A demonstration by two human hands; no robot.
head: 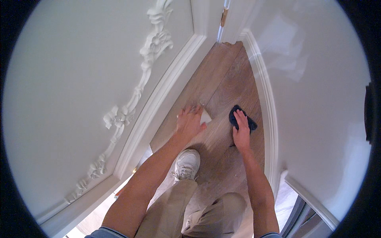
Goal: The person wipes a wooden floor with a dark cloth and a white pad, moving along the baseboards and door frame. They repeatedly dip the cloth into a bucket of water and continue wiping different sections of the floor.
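Observation:
My left hand (190, 122) lies palm down over a flat white piece, perhaps a sponge or cloth (206, 117), on the wood-look plank floor (220, 86). Its fingers are blurred, and most of the white piece is hidden under the hand. To the right, my right hand (241, 129) rests on a bunched dark cloth (252, 123), fingers spread on top of it, close to the right baseboard. How firmly either hand grips cannot be told.
A white door with carved floral moulding (119, 117) stands at the left, its metal hinge (224, 17) at the top. A white baseboard (268, 98) curves along the right wall. My white shoe (187, 163) is just below my left hand, and my bent knee (233, 202) is near the floor.

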